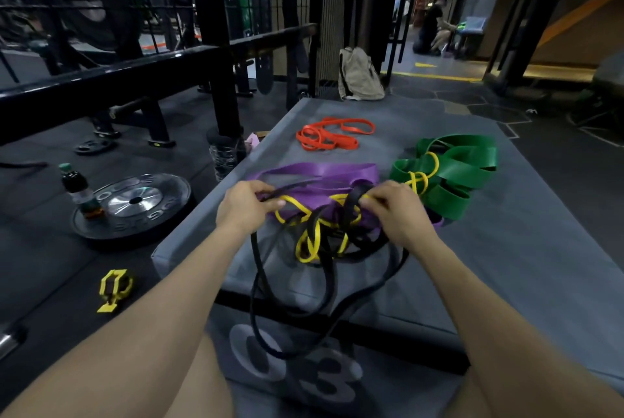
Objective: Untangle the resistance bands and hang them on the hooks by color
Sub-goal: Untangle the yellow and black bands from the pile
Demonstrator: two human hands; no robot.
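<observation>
A tangle of bands lies on the grey padded box in front of me. My left hand grips a black band whose loops hang over the box's front edge. My right hand pinches the black band where it knots with a thin yellow band. Under them lies a wide purple band. To the right, the green bands lie bunched, with yellow loops threaded through them. The red bands lie apart at the far side. No hooks are in view.
A black rack frame stands at the left. On the floor lie a weight plate, a bottle and a yellow collar clip. A beige bag leans behind the box. A person kneels far off at the right.
</observation>
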